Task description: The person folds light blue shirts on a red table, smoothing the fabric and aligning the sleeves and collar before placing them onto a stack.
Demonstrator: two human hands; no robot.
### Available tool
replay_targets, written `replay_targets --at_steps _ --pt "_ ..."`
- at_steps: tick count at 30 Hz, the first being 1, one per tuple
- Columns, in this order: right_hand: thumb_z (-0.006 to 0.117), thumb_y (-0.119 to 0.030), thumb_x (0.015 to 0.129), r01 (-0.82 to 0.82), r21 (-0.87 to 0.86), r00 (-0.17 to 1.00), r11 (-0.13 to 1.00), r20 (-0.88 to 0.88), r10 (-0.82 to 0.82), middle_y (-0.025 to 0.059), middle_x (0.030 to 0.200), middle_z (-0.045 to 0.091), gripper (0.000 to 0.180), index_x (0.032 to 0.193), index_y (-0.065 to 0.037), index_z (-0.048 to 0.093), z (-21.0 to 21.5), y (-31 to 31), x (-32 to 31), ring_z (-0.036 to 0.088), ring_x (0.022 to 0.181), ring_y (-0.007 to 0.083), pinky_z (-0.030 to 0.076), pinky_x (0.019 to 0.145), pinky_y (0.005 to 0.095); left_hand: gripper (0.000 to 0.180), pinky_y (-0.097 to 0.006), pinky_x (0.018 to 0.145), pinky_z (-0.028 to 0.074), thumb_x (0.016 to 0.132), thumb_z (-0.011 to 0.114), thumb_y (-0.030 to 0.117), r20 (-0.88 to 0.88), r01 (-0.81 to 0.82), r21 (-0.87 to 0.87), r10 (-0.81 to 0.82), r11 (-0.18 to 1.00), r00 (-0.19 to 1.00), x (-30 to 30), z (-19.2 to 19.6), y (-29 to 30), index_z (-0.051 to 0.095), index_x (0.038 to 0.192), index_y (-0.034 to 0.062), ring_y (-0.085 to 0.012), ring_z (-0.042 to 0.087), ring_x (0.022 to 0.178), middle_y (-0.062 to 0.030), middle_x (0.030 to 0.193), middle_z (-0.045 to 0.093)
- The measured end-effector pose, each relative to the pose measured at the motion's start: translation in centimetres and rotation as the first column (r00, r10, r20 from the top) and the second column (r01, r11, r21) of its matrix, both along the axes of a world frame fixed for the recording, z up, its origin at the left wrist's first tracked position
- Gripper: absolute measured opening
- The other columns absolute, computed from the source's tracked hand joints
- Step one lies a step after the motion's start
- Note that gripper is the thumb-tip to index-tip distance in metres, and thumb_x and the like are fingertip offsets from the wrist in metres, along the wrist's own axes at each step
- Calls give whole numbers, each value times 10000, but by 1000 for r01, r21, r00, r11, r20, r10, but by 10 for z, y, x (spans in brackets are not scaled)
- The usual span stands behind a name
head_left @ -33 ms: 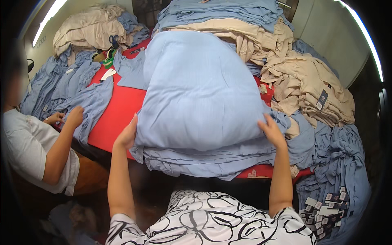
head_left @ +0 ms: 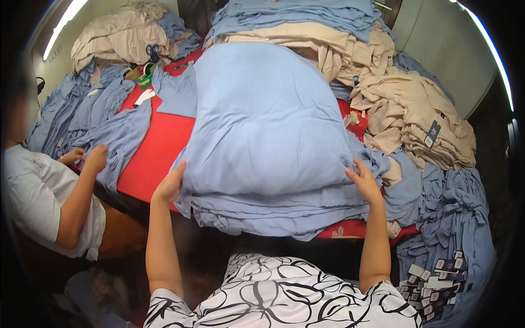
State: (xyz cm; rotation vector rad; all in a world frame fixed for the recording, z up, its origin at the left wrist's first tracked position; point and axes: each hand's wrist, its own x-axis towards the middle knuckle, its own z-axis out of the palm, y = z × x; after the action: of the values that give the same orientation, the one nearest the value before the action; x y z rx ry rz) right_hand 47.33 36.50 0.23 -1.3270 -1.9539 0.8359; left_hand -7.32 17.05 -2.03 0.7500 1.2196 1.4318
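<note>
A wide light blue piece of garment cloth (head_left: 268, 126) spreads in front of me, its middle puffed up and lightly creased. Its near part lies over a stack of blue garments (head_left: 273, 213) at the table's front edge. At the cloth's near left side, my left hand (head_left: 170, 183) is closed on the edge, some fingers hidden. My right hand (head_left: 365, 181) pinches the opposite edge between thumb and fingers. Both forearms reach forward, roughly level with each other.
Left, a co-worker's hands (head_left: 90, 157) handle a blue garment (head_left: 123, 136) on the red tabletop (head_left: 158, 136). Scissors (head_left: 152, 52) and a green tape roll (head_left: 146, 79) lie farther back. Beige garments (head_left: 415, 109) pile at right; loose tags (head_left: 435, 284) lie on blue garments lower right.
The cloth's bulge has settled lower and its sides have shifted slightly. Both my hands have come down a little, and the right fingers have closed in. The co-worker's hands have shifted slightly.
</note>
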Motion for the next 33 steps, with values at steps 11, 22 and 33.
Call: replay_targets --at_steps 11,22,33 --pt "576 -117 949 -31 -38 886 999 -463 10 -29 938 552 163 1087 -30 575 1 -34 24 495 840 70 384 754 206 521 -306 963 406 823 717 156 -633 -109 15 94 994 768 3 -4 -70 533 1248 -84 -183 546 1092 -129 1110 617" --pt "529 -139 984 116 -82 891 990 -433 -141 47 1074 576 212 1158 -17 523 -37 -29 93 513 1021 121 386 911 253 199 -222 709 470 979 581 242 77 -337 -33 339 941 938 43 33 -108 573 990 43 -62 575 790 -5 910 627" --pt "720 -157 722 -88 -242 994 966 46 102 5 832 630 221 865 4 671 95 -69 114 572 835 113 423 785 227 401 -283 764 508 795 766 257 -32 28 500 -14 866 999 -15 50 -195 526 1011 19 -160 633 867 -117 1018 632"
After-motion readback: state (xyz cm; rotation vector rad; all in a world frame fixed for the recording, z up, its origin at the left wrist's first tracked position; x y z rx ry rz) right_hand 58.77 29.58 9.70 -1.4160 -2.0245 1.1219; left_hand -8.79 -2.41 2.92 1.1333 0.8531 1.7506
